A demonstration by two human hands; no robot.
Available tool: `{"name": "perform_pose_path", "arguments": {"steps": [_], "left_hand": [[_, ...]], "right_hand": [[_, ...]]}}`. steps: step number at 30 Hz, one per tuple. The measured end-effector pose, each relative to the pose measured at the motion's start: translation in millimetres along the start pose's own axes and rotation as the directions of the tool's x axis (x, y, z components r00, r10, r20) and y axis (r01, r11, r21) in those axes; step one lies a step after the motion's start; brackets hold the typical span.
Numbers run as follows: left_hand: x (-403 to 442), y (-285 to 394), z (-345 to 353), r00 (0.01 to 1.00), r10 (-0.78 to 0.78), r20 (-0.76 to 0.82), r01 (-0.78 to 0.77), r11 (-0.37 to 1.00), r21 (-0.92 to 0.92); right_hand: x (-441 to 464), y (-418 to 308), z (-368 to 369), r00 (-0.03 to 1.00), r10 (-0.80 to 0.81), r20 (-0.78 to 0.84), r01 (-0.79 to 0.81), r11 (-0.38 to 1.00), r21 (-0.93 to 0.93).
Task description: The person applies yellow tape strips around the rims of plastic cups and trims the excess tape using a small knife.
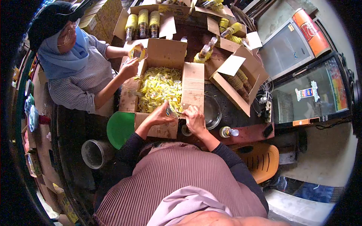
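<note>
An open cardboard box [193,81] stands in front of me, filled with yellow and white scraps [160,87]. Over its near edge my left hand [160,115] is closed round a small clear object [171,112], perhaps a bottle, mostly covered by the fingers. Just right of it, my right hand [195,119] pinches a thin dark tool [181,112] whose tip meets that object. A clear bottle with a yellow label [226,132] lies to the right of my right hand. Behind that hand is a round clear bowl [212,113].
At the left a co-worker [75,75] holds a yellow-labelled item [137,52] over the box. Cartons of yellow-topped bottles [143,22] stand at the back. A tilted carton [241,81] is at right, a green round lid [120,128] and grey bucket [94,154] at left.
</note>
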State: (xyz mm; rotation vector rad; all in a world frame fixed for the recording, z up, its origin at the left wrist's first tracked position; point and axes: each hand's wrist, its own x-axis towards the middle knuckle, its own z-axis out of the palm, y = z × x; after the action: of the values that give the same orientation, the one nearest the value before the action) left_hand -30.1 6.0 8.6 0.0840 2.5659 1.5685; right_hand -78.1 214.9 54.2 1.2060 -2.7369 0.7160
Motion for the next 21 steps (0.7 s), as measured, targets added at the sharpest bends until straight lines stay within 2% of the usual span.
{"name": "perform_pose_path", "arguments": {"steps": [2, 4, 6, 7, 9, 10, 12, 13, 14, 16, 17, 18, 19, 20, 21], "left_hand": [[1.2, -0.9, 6.1, 0.998, -0.012, -0.056, 0.014, 0.999, 0.031], [-0.6, 4.8, 5.9, 0.961, 0.109, -0.253, -0.048, 0.971, 0.234], [-0.1, 5.0, 2.6, 0.967, 0.091, -0.238, -0.028, 0.966, 0.256], [2.7, 0.9, -1.4, 0.990, 0.058, -0.132, -0.041, 0.991, 0.128], [2.9, -3.3, -1.3, 0.999, 0.030, 0.044, -0.022, 0.986, -0.163], [2.3, -5.1, -0.7, 0.999, 0.029, 0.045, -0.022, 0.986, -0.163], [0.3, -5.2, -1.9, 0.988, 0.049, 0.148, 0.039, 0.840, -0.541], [-4.0, -0.5, -9.4, 0.944, -0.093, 0.316, 0.273, 0.757, -0.594], [-4.2, -2.9, -7.3, 0.944, -0.094, 0.316, 0.274, 0.756, -0.594], [-3.4, -6.2, -4.2, 0.978, -0.023, 0.207, 0.129, 0.847, -0.515], [-3.3, -7.8, -2.6, 0.979, -0.025, 0.204, 0.129, 0.847, -0.515], [-2.7, -5.0, -1.4, 0.995, 0.065, 0.082, -0.029, 0.922, -0.385], [-2.0, -2.5, -1.3, 0.984, 0.174, -0.025, -0.175, 0.958, -0.227], [-1.5, -0.5, -2.5, 0.984, 0.174, -0.027, -0.175, 0.958, -0.226], [-1.0, 1.0, -3.6, 0.977, 0.192, -0.096, -0.202, 0.973, -0.110]], "right_hand": [[2.8, 0.1, -7.8, 1.000, 0.013, -0.020, -0.014, 1.000, -0.020], [3.1, 1.2, -12.1, 0.999, -0.020, -0.030, 0.019, 1.000, -0.015], [-0.3, 1.9, -11.9, 0.980, -0.161, -0.117, 0.135, 0.970, -0.203], [-3.4, 1.2, -11.8, 0.976, -0.195, -0.092, 0.162, 0.946, -0.281], [-4.5, -0.3, -11.1, 0.967, -0.231, -0.105, 0.193, 0.938, -0.287], [-4.2, -0.9, -10.9, 0.956, -0.270, -0.118, 0.226, 0.929, -0.292], [-4.4, 6.0, -5.9, 0.967, -0.236, -0.100, 0.198, 0.936, -0.292], [-4.4, 9.8, -2.5, 0.976, -0.200, -0.083, 0.168, 0.942, -0.291], [-4.1, 13.9, 0.9, 0.976, -0.200, -0.082, 0.169, 0.942, -0.291], [4.0, 14.2, -1.3, 0.997, -0.028, -0.077, 0.028, 1.000, 0.004], [4.4, 15.1, -5.3, 0.998, 0.058, -0.026, -0.055, 0.992, 0.112], [4.9, 16.1, -8.1, 0.998, 0.056, -0.025, -0.052, 0.992, 0.114], [5.3, 17.9, -10.5, 0.993, 0.118, -0.004, -0.116, 0.982, 0.149], [5.6, 19.3, -13.2, 0.984, 0.180, 0.019, -0.180, 0.967, 0.182], [5.4, 18.4, -17.4, 0.985, 0.171, 0.004, -0.169, 0.970, 0.174]]}}
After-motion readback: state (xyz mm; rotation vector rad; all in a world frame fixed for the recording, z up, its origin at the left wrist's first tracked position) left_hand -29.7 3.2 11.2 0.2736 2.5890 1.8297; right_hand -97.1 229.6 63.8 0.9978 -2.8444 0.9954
